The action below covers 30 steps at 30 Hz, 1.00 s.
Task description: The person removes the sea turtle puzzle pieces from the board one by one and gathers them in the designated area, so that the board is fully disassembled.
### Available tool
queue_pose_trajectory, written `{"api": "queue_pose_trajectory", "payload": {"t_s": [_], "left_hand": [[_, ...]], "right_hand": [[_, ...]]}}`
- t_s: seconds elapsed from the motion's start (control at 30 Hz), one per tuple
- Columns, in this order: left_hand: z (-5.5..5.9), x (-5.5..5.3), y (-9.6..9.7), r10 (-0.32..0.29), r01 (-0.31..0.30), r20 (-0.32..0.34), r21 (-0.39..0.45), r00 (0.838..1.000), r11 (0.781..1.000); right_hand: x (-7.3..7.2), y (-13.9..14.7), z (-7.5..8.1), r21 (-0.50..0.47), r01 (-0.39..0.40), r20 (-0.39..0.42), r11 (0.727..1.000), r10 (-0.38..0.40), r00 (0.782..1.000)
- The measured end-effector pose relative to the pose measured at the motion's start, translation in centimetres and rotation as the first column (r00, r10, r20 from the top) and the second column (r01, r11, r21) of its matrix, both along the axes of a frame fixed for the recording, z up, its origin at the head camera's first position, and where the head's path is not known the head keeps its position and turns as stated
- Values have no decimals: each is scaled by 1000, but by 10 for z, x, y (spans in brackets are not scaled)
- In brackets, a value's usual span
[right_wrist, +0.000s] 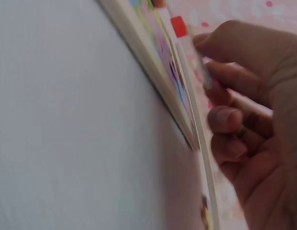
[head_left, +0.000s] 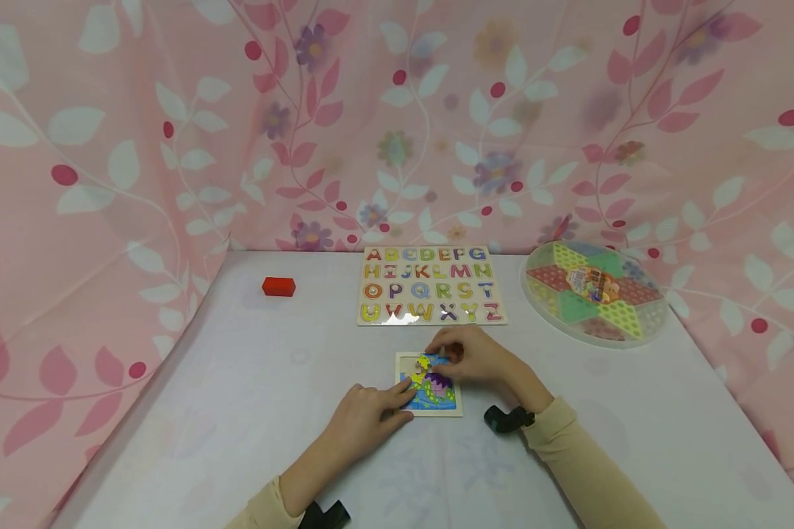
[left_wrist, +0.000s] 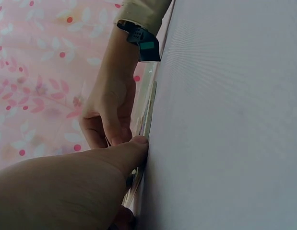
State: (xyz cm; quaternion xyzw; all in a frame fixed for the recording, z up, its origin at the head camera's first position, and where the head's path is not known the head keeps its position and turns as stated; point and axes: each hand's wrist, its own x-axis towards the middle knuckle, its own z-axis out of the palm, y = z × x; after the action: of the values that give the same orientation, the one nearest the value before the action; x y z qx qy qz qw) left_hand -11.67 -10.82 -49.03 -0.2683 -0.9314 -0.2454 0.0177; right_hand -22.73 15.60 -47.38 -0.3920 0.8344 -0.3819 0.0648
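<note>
A small jigsaw puzzle in a pale wooden frame lies on the table, its blue, purple and yellow picture partly assembled. Bare backing shows at its upper left. My left hand rests at the puzzle's left side, with fingers extended over the left edge and the thumb near the lower corner. Above the puzzle's upper right, my right hand pinches a thin puzzle piece between thumb and fingertips. In the right wrist view the piece is held edge-on, apart from the frame; its printed face is hard to see.
Behind the puzzle lies an alphabet board with colourful letters. A round, clear-lidded game board with a star pattern stands at the back right. A red block sits at the back left. Pink floral cloth hangs behind the white table.
</note>
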Motion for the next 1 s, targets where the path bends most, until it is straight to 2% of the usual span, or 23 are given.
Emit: {"api": "queue_pose_trajectory", "payload": {"t_s": [0.13, 0.27, 0.43, 0.57, 0.77, 1.0], "left_hand": [[1, 0, 1, -2, 2, 0, 8, 1000, 1000], [1, 1, 1, 1, -1, -6, 21, 1000, 1000], [1, 2, -1, 6, -5, -32, 32, 999, 999], [1, 1, -2, 11, -10, -28, 32, 1000, 999], [-1, 0, -1, 19, -19, -8, 46, 1000, 999], [-1, 1, 1, 12, -12, 1, 48, 1000, 999]], "right_hand": [[0, 21, 10, -18, 64, -41, 998, -64, 997], [-1, 56, 15, -47, 137, -65, 989, -140, 988], [1, 103, 12, -68, 212, -118, 975, -219, 969], [5, 128, 6, -58, 273, -156, 960, -279, 948], [9, 134, -3, 2, 323, -124, 946, -320, 939], [9, 129, -18, -34, 314, -115, 949, -316, 942]]}}
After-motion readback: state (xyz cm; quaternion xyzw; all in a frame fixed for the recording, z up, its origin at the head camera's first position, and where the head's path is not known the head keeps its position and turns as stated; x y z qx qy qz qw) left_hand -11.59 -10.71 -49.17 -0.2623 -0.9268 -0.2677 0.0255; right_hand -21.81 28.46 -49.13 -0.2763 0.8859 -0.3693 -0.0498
